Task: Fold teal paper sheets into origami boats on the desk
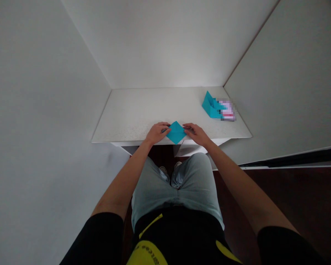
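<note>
My left hand (156,133) and right hand (198,135) are pinching the side corners of a creased blue paper diamond (176,133) at the front edge of the speckled white desk (143,108); behind it I'm seeing flat room, an angular paper boat (209,108) sitting right

Your white, speckled desk (146,108) reaches the wall on either side; toward its right end you have a folded turquoise paper boat (209,106) beside a pixelated item (228,112).
</note>
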Demonstrator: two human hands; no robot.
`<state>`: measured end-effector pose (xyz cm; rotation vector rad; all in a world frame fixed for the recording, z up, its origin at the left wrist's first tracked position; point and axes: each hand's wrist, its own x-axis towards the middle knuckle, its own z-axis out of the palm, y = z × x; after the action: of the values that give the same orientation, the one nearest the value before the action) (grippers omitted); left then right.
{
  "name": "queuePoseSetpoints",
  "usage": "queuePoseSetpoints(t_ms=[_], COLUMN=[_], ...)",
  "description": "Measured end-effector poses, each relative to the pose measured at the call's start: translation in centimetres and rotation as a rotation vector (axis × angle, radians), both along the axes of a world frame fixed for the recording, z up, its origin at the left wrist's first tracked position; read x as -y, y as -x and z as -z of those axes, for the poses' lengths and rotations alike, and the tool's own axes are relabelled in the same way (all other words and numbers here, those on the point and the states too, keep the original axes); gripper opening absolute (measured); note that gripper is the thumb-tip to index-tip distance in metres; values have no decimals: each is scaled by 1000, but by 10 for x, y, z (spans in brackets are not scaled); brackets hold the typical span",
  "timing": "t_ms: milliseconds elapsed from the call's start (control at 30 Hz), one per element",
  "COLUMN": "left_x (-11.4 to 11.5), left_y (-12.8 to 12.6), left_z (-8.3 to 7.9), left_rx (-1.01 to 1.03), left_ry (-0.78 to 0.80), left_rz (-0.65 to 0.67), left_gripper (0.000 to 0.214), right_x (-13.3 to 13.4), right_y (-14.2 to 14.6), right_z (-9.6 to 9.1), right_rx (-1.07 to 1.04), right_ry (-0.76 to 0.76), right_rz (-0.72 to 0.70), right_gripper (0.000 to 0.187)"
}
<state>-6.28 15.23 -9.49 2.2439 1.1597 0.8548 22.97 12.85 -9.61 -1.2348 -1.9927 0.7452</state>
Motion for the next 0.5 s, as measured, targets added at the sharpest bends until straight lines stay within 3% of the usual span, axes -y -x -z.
queuePoseSetpoints(t_ms=[133, 233, 400, 500], left_x=[1, 5, 13, 15], left_y=[-1, -2, -6, -8], left_z=[-1, -5, -11, -11], left_rx=[-61, -130, -340, -476], left_ry=[-51, -61, -100, -120], left_rz=[-124, -164, -79, -14], left_gripper=[16, 35, 50, 53], right_x=[-5, -8, 6, 20], right_y=[9, 14, 29, 45], right_z=[8, 9, 1, 0], right_rx=[-37, -4, 235, 423], right_ry=[34, 17, -189, -276], right_rz=[116, 161, 176, 43], right_gripper=[44, 49, 45, 52])
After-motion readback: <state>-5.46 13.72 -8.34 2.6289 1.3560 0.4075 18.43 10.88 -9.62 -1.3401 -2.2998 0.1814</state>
